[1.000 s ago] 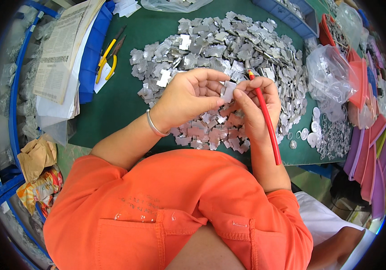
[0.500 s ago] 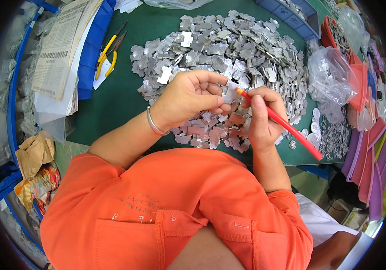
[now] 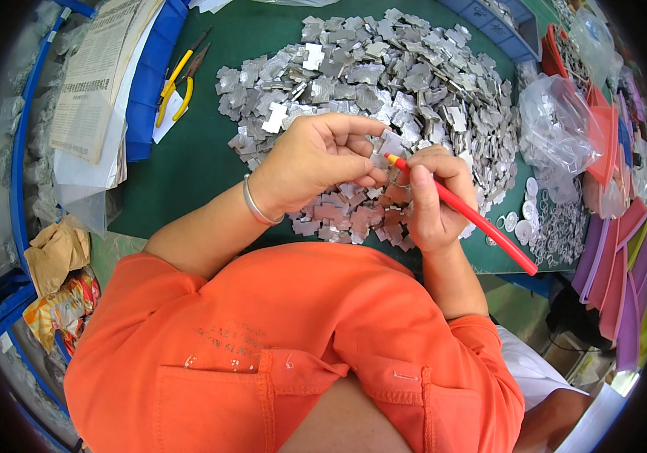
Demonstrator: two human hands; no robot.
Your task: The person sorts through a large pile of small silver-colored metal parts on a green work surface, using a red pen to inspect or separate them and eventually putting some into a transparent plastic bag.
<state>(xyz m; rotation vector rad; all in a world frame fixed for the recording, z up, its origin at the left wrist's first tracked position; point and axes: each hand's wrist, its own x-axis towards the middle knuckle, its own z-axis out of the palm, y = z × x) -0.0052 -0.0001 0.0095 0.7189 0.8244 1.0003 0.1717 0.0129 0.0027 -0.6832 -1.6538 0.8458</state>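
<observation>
Left grip (image 3: 319, 162): fingers curled inward, tips holding a notched metal plate (image 3: 390, 142) by its left edge
Plate position: raised over the middle of the heap of metal pieces (image 3: 353, 75)
Right grip (image 3: 444, 198): closed round a red pencil (image 3: 482, 223), thumb against the shaft
Pencil tip: right at the plate; contact cannot be told
Heap: grey notched flat pieces, piled on the green bench (image 3: 210, 113)
Pliers (image 3: 189, 90): yellow-handled, left of the heap
Clear plastic bag (image 3: 557, 124): crumpled, just right of the heap
White discs (image 3: 522, 231): right of the heap's near end
Blue bin (image 3: 501, 30): beyond the heap's far right edge
</observation>
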